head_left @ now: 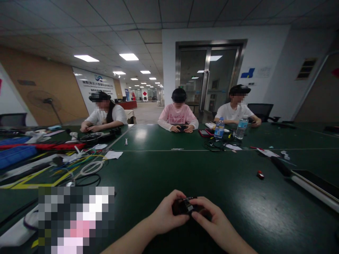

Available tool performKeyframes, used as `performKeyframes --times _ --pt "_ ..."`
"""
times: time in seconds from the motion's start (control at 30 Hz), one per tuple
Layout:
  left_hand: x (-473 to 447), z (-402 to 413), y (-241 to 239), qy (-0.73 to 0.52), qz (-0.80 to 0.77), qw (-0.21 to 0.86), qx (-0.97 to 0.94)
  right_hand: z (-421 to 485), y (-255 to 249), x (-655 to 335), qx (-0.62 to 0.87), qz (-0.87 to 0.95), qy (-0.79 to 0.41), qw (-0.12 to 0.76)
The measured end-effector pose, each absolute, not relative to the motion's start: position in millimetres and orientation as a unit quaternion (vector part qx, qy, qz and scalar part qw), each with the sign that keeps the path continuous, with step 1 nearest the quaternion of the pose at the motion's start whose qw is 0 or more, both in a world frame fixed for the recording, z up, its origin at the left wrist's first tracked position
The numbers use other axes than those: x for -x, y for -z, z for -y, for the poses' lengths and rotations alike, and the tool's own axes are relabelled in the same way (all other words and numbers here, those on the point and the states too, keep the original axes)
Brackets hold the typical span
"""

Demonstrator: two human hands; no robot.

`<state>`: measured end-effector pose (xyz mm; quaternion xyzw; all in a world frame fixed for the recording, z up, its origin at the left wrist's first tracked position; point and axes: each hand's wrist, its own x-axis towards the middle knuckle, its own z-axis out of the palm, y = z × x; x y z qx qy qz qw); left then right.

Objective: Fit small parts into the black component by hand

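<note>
Close in front of me, both hands meet around a small dark object with a silvery metal part (189, 205), just above the table. Its kind is too small and dim to make out. My left hand (169, 212) is curled around its left side, thumb below and fingers above. From the other side, my right hand (210, 216) pinches it between thumb and forefinger. Parts of the object are covered by my fingers and in shadow.
The dark green table (148, 176) spreads ahead. Cables (91, 168) and a blue tray (17, 155) crowd the left. A small red object (260, 174) and a flat framed panel (317, 183) lie right. Bottles (219, 128) stand farther off; several people sit across.
</note>
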<state>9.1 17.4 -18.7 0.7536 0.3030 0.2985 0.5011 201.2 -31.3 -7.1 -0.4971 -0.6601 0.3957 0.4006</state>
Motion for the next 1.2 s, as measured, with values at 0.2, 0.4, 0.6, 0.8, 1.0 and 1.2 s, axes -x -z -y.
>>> performKeyframes --times 0.2,0.4,0.6,0.8,1.0,1.2 --pt "-7 -16 11 -0.283 -0.311 0.475 -0.773 31 7 -202 0.501 0.659 -0.400 0.394" --pt "-7 -16 10 -0.281 -0.310 0.475 -0.774 31 8 -202 0.498 0.659 -0.401 0.397" --pt "-8 -17 14 -0.280 -0.305 0.501 -0.760 31 8 -202 0.492 0.663 -0.405 0.393" --pt "-9 -18 15 -0.269 -0.308 0.489 -0.771 31 5 -202 0.492 0.673 -0.386 0.394" --pt "-11 -21 20 -0.283 -0.307 0.494 -0.762 30 8 -202 0.494 0.672 -0.370 0.409" --pt "-11 -19 18 -0.282 -0.332 0.485 -0.758 30 6 -203 0.502 0.667 -0.371 0.408"
